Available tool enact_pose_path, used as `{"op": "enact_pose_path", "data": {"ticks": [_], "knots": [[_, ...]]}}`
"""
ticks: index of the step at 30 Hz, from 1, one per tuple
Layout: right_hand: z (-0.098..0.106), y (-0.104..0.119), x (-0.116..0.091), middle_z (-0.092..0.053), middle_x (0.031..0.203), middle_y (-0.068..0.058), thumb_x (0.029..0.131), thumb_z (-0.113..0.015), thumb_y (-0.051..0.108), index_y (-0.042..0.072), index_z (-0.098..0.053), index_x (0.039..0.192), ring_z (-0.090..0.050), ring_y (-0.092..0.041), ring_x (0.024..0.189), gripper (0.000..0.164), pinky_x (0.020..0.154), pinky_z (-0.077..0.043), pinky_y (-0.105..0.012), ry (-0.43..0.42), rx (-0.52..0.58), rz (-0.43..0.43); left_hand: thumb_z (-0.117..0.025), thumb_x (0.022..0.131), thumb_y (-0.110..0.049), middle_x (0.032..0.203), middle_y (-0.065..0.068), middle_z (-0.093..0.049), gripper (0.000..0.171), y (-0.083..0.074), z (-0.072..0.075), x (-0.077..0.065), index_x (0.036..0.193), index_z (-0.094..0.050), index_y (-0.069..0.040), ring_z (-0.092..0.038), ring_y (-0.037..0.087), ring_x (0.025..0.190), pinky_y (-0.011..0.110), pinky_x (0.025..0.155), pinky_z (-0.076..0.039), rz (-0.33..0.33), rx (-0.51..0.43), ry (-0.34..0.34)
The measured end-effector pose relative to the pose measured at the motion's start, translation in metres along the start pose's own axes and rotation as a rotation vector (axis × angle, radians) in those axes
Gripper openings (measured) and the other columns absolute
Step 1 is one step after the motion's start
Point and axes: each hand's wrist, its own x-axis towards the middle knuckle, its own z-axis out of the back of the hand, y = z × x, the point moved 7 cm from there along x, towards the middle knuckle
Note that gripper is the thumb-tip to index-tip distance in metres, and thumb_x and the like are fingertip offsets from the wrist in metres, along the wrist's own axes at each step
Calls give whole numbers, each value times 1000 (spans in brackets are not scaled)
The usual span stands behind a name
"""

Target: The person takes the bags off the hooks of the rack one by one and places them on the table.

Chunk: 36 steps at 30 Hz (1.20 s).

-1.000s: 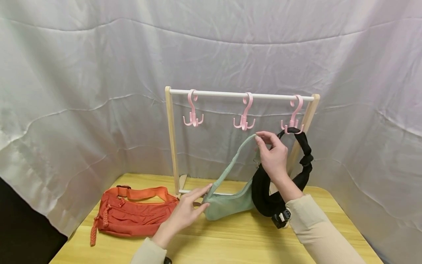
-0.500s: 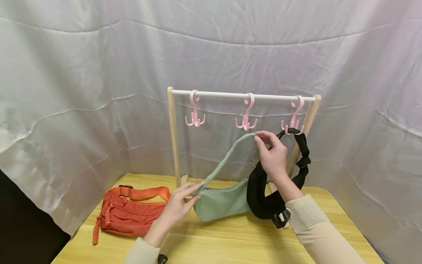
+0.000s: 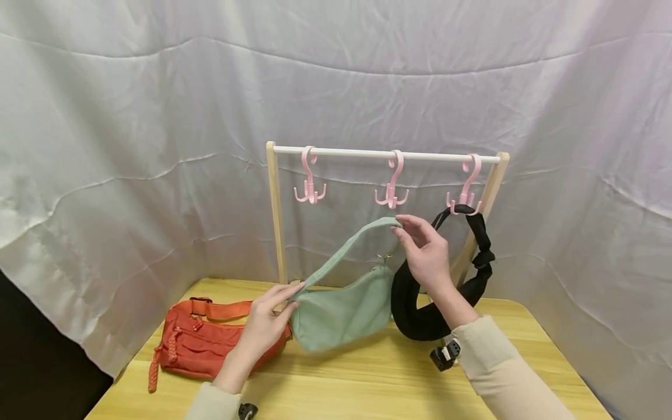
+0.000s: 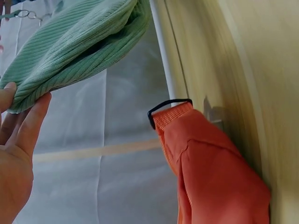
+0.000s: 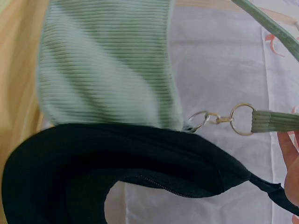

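A pale green ribbed shoulder bag [image 3: 341, 315] hangs between my two hands, its body close over the table. My left hand [image 3: 262, 321] pinches the bag's left end where the strap starts, thumb on the near side in the left wrist view. Higher up, my right hand [image 3: 427, 254] pinches the strap [image 3: 346, 242] between thumb and fingers, below the middle pink hook [image 3: 391, 189]. Metal rings [image 5: 242, 119] join the strap to the bag's other end. Beside my right hand, a black shoulder bag [image 3: 412, 315] hangs from the right pink hook [image 3: 469, 181] and overlaps the green bag's edge.
A red-orange bag [image 3: 202, 350] with braided pulls lies on the wooden table [image 3: 336, 391] at the left, partly behind my left forearm. The rack's white bar [image 3: 346, 152] carries a left pink hook [image 3: 310, 186] too. Grey curtain [image 3: 157, 116] surrounds the back and sides.
The green bag has shifted left and more of it shows from behind the black bag. Both hands have moved left with it, the left hand farther and slightly up.
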Motion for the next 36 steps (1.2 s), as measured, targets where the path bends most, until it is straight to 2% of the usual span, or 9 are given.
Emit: {"op": "enact_pose_path", "data": {"ticks": [3,6,8,10,13,20,26,31,36], "knots": [[-2,-1,-4,-73,113,-21,96,-72,0,0,-72,122,-71,-3,101,26,86,-56,-16,17,18,9,-75,83,19,115,14,-73,47,2,5,0,126,-74,0,-72,27,95,18,58,-58,29,-4,-17],[-3,-1,-7,-73,113,-24,96,-71,-4,-2,-71,123,-71,-4,101,27,85,-56,-16,29,37,9,-74,85,18,113,11,-72,46,4,10,1,126,-74,-2,-68,18,85,11,46,-46,61,12,-30],[-3,-2,-10,-73,112,-24,95,-71,-4,-3,-71,123,-71,-5,100,27,84,-56,-16,33,49,6,-74,87,16,113,10,-72,45,6,13,2,127,-74,-5,-62,13,78,12,42,-36,82,29,-31],[-2,-3,-13,-73,113,-23,95,-70,-6,-3,-71,123,-71,-6,101,28,84,-57,-17,37,48,4,-74,89,13,114,10,-72,43,7,17,2,127,-75,-7,-58,10,75,14,41,-31,107,40,-35],[-2,-5,-20,-72,114,-22,94,-70,-9,-4,-70,124,-71,-7,102,30,86,-57,-18,44,58,9,-74,90,11,114,9,-73,41,7,21,3,126,-75,-8,-59,10,79,15,43,-32,114,49,-52],[-2,-8,-38,-70,117,-22,92,-68,-16,-6,-68,126,-70,-7,106,35,90,-57,-20,60,61,14,-73,89,14,112,11,-73,41,3,29,6,125,-75,-5,-69,19,91,15,50,-48,102,43,-91],[-4,-9,-53,-71,119,-21,94,-67,-14,-2,-68,129,-69,-6,109,37,95,-57,-23,80,38,18,-72,89,15,114,13,-72,40,7,32,8,125,-75,-3,-68,9,102,13,56,-54,130,19,-106],[-6,-11,-67,-72,120,-20,93,-62,-20,3,-69,129,-69,-8,113,44,99,-54,-22,111,27,28,-70,89,16,115,15,-71,40,10,34,9,126,-73,0,-66,4,106,17,71,-60,159,-9,-126],[-7,-14,-79,-71,121,-20,86,-58,-28,-3,-72,119,-67,-15,120,44,106,-51,-26,127,32,61,-69,90,18,114,17,-70,40,8,35,12,126,-72,2,-67,6,104,20,74,-60,145,-33,-139]]}}
